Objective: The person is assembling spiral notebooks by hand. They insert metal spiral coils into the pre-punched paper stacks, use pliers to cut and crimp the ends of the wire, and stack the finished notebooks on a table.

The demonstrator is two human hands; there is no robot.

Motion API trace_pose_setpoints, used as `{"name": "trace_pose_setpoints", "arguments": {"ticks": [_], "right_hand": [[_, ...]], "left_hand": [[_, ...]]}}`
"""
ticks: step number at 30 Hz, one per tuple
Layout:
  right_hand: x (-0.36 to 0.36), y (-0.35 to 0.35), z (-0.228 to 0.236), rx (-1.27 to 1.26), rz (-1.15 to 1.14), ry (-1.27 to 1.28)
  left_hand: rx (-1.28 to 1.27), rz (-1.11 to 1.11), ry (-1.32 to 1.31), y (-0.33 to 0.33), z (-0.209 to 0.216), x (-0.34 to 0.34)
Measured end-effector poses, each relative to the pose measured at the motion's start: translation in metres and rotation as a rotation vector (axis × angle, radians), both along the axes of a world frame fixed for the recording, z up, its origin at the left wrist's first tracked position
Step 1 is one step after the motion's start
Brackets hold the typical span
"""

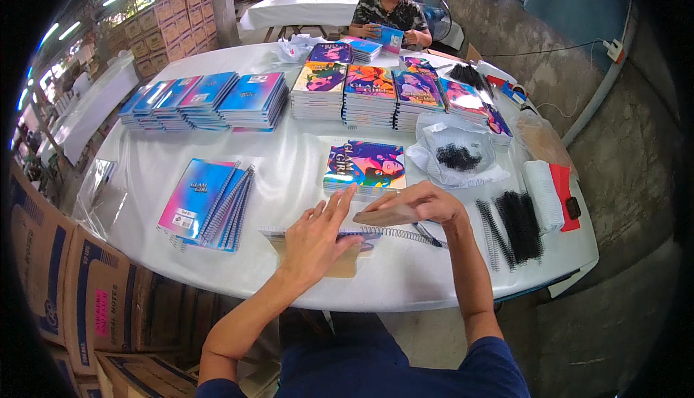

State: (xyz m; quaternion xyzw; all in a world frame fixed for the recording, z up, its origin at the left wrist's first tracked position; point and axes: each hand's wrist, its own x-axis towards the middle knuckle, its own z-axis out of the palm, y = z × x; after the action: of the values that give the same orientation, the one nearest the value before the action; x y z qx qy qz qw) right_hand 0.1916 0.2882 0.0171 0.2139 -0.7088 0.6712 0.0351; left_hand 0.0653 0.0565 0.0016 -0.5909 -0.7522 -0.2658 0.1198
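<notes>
At the near edge of the table my left hand (315, 237) lies over a notebook (340, 264), fingers stretched across its spine edge and thumb at the side, holding it steady. Much of that notebook is hidden beneath the hand; a tan board side shows toward me. A wire coil (401, 233) runs out of its right end. Just above the coil, my right hand (425, 203) is closed on a flat tan piece (383, 216) whose kind I cannot make out. Dark-handled pliers (428, 234) lie below the right hand. Beyond stands a stack of colourful illustrated notebooks (365, 165).
Blue-pink spiral notebooks (199, 199) lie at left, with more blue stacks (251, 98) behind. Illustrated stacks (370, 87) fill the far middle. Black coils (517, 226) and a coil-filled wrapper (457, 153) are at right. A person (390, 15) sits opposite; cartons (101, 297) stand lower left.
</notes>
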Motion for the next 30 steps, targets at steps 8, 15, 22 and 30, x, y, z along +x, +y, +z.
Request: {"name": "trace_pose_setpoints", "arguments": {"ticks": [8,15,22,30], "right_hand": [[-0.001,0.004,-0.026,-0.083,-0.13,-0.1],[0.0,0.014,-0.044,-0.272,-0.166,-0.214],[-0.023,0.001,-0.038,0.118,-0.182,-0.265],[-0.032,-0.023,-0.029,0.016,-0.16,-0.234]], "left_hand": [[0.011,0.022,-0.019,-0.005,0.004,-0.003],[0.033,0.037,-0.007,-0.008,-0.002,-0.009],[0.026,0.044,-0.045,-0.016,0.002,-0.013],[-0.016,0.082,-0.018,-0.022,0.003,-0.019]]}}
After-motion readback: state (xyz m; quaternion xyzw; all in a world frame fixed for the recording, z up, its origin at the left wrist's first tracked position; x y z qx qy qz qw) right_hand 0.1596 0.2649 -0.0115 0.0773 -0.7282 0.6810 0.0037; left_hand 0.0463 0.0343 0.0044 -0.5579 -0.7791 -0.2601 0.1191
